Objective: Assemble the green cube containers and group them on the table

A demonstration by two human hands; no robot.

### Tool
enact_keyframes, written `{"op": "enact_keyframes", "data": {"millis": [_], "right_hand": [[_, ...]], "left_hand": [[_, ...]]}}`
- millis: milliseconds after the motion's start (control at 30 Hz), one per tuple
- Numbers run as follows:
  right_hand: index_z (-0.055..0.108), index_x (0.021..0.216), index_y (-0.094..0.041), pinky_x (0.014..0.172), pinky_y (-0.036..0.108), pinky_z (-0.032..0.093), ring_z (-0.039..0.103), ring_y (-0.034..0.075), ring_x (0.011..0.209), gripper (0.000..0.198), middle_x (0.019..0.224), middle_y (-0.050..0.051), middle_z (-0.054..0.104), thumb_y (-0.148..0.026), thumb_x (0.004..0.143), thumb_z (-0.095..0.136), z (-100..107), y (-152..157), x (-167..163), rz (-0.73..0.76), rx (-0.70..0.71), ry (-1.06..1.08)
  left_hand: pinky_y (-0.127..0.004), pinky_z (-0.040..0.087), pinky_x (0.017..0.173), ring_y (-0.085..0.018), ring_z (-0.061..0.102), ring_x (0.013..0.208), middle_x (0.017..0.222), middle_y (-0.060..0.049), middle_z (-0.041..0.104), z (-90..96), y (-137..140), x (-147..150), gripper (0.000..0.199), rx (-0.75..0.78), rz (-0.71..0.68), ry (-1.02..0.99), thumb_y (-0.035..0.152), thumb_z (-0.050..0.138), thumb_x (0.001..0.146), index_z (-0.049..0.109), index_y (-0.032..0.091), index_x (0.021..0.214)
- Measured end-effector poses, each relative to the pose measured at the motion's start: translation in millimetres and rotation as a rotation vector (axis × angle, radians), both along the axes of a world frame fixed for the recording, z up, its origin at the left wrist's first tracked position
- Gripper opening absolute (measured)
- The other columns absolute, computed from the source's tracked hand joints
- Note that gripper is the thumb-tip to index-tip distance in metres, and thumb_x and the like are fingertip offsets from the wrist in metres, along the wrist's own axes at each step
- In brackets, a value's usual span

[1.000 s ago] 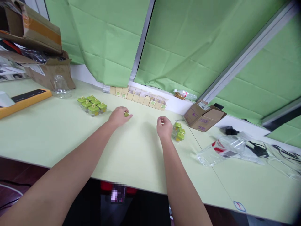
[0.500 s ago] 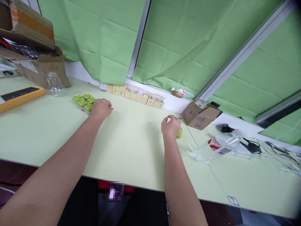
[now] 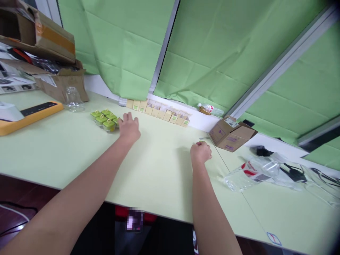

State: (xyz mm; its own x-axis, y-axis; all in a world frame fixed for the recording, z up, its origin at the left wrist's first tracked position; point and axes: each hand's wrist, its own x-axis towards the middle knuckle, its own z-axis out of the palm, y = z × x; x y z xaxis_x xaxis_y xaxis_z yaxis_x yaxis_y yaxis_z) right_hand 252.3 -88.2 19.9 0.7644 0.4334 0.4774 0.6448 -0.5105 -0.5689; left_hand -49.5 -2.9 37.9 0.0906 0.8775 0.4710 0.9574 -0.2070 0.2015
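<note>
Six small square tubs [image 3: 109, 117] with snap-on green lids sit at ten o'clock from the middle of the tabletop [image 3: 159, 170]. They stand upright in a tight block, three by two, every lid on and topped by a pale yellow loop handle. The bodies are see-through, and the tub at six o'clock in the block [image 3: 108, 125] shows a yellowish patch low down. The one at three o'clock [image 3: 117, 121] is partly covered by the spread fingers of the left hand [image 3: 129, 128]; whether they touch is unclear. Between two and three o'clock, a green sliver [image 3: 203, 142] edges the curled right hand [image 3: 201, 152], held or behind, impossible to tell.
</note>
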Motion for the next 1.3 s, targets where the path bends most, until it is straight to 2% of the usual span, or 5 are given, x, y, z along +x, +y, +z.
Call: {"op": "enact_keyframes", "data": {"millis": [233, 467, 867, 1167, 1300], "right_hand": [[0.065, 0.087, -0.02, 0.09, 0.042, 0.04, 0.055, 0.028, 0.098, 0.029, 0.098, 0.01, 0.065, -0.012, 0.066, 0.046, -8, 13, -52, 0.463, 0.036, -0.001], [0.065, 0.089, -0.021, 0.069, 0.031, 0.046, 0.058, 0.02, 0.073, 0.025, 0.09, 0.004, 0.066, -0.029, 0.07, 0.05, -15, 19, -56, 0.662, 0.075, 0.328], [0.066, 0.087, -0.021, 0.068, 0.029, 0.043, 0.058, 0.018, 0.07, 0.027, 0.09, 0.003, 0.069, -0.034, 0.07, 0.049, -13, 17, -59, 0.664, 0.018, 0.331], [0.066, 0.086, -0.022, 0.072, 0.031, 0.044, 0.059, 0.019, 0.075, 0.026, 0.092, 0.003, 0.069, -0.033, 0.071, 0.049, -16, 20, -57, 0.663, 0.01, 0.326], [0.066, 0.087, -0.022, 0.071, 0.03, 0.044, 0.059, 0.018, 0.073, 0.025, 0.093, 0.002, 0.069, -0.034, 0.071, 0.05, -17, 20, -55, 0.671, 0.002, 0.342]], "left_hand": [[-0.045, 0.043, 0.091, -0.032, 0.047, 0.117, 0.126, -0.016, 0.055, -25.4, -35, 62, 0.036, -0.027, -0.463, 0.009, 0.02, 0.052, 0.082, 0.062, 0.017, 0.117], [-0.044, 0.032, 0.112, -0.033, 0.035, 0.136, 0.143, -0.019, 0.044, -30.4, -3, 28, 0.04, 0.024, -0.3, -0.023, 0.026, 0.052, 0.084, 0.058, 0.013, 0.122], [-0.051, 0.013, 0.12, -0.046, 0.0, 0.148, 0.158, -0.035, 0.007, -47.4, 25, 40, 0.085, -0.348, -0.054, -0.206, 0.05, 0.041, 0.092, 0.014, -0.007, 0.151], [-0.048, 0.02, 0.119, -0.044, 0.007, 0.149, 0.159, -0.031, 0.012, -44.7, 21, 31, 0.079, -0.365, -0.078, -0.192, 0.05, 0.041, 0.093, 0.024, -0.002, 0.149], [-0.045, 0.03, 0.114, -0.042, 0.031, 0.143, 0.15, -0.032, 0.034, -42.0, 18, 21, 0.065, -0.341, -0.131, -0.132, 0.049, 0.039, 0.093, 0.046, 0.0, 0.135]]}}
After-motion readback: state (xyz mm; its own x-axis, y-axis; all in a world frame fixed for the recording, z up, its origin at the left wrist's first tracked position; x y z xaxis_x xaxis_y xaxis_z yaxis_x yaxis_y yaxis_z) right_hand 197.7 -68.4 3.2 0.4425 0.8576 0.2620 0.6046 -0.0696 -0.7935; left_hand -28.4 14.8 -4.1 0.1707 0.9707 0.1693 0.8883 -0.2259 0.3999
